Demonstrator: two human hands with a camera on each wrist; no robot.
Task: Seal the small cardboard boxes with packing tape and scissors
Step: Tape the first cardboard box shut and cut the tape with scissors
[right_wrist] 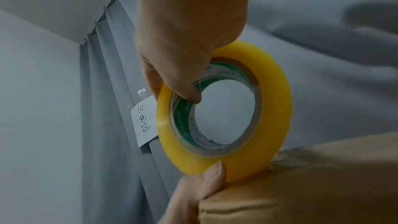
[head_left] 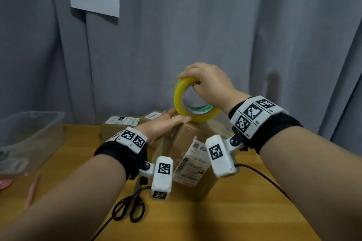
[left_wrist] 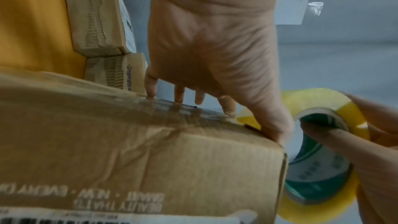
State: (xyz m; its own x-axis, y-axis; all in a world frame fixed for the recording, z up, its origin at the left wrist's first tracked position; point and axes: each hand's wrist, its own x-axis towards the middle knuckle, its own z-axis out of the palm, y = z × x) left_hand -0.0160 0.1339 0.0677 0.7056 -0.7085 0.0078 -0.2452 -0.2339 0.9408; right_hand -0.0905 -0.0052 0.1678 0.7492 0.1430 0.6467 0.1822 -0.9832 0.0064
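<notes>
The cardboard box [head_left: 193, 148] is standing tilted on the surface [head_left: 225, 211], one top edge uppermost, and serves as the reference here. You are resting the roll of packing tape [head_left: 194, 101] upright on that upper edge, at its far end. Your right hand [head_left: 210, 84] is gripping the roll from above, fingers hooked through the core. Your left hand [head_left: 166, 125] is lying flat along the box top, fingers straight, thumb pressing at the corner just beside the roll. A strip of tape appears already laid under those fingers; the blur leaves its end unclear. To do this step well, you should be keeping the left thumb firmly on the stuck end while drawing the roll straight along the seam, holding tension so no wrinkles form. The scissors [head_left: 130, 209] are lying on the surface in front of the box, near your left wrist. More boxes [head_left: 121, 125] are sitting behind it.
</notes>
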